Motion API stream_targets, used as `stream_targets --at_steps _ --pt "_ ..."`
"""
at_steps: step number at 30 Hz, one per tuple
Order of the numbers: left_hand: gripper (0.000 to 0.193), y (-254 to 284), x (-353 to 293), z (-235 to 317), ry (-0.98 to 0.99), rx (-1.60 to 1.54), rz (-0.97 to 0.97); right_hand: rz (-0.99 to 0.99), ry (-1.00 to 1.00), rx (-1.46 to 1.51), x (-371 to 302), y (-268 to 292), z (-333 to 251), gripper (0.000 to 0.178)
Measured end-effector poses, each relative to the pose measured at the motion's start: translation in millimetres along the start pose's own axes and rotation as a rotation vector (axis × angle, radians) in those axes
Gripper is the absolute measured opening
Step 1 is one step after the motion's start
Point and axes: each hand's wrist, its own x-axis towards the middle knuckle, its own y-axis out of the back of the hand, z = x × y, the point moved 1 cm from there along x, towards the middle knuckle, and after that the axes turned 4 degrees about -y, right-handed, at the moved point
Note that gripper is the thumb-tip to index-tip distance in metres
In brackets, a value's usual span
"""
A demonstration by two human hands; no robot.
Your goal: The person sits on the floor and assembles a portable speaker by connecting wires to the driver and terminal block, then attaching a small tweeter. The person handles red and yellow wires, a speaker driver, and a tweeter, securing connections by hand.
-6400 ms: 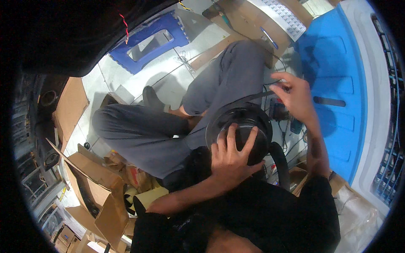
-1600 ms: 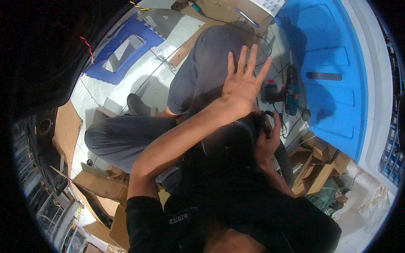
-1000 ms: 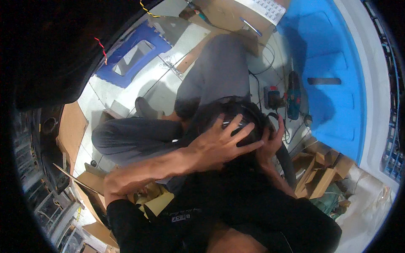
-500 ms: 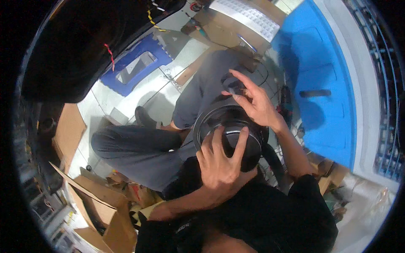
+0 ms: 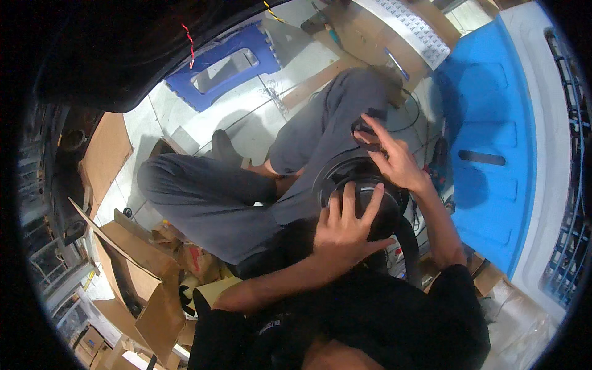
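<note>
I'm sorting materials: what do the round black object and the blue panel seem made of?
Round black object: plastic or coated metal, fairly glossy, from highlights along its curves. Blue panel: probably plastic, satin, judging by its even colour and moulded recesses.

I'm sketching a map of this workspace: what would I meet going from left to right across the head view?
Brown sheet, dark-blue plastic frame, left hand, teal drill, light-blue panel.

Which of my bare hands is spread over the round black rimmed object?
Your left hand, fanned out over the round black rimmed object. Your right hand differs: it is held farther forward, at a dark, thin, curled strip.
</note>
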Motion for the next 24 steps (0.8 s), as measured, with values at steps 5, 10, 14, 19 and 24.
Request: stream_targets --at_steps 5,10,14,19,24 --pt "0.040 7 28 -79 0.172 -0.429 0.183 0.028 0.032 0.030 4 -3 3 0.077" --pt "0.022 -23 56 -104 0.190 -0.444 0.106 0.042 0.019 0.003 5 -4 -2 0.079" --pt "0.022 -31 58 -103 0.183 -0.359 0.083 0.011 -0.053 0.029 5 -4 -12 0.081" --pt "0.023 -22 45 -120 0.312 -0.493 -0.010 -0.038 0.117 -0.073 16 -16 -23 0.082" --pt "0.023 -20 32 -138 0.426 -0.635 -0.027 0.016 0.091 -0.032 32 -33 -22 0.080"
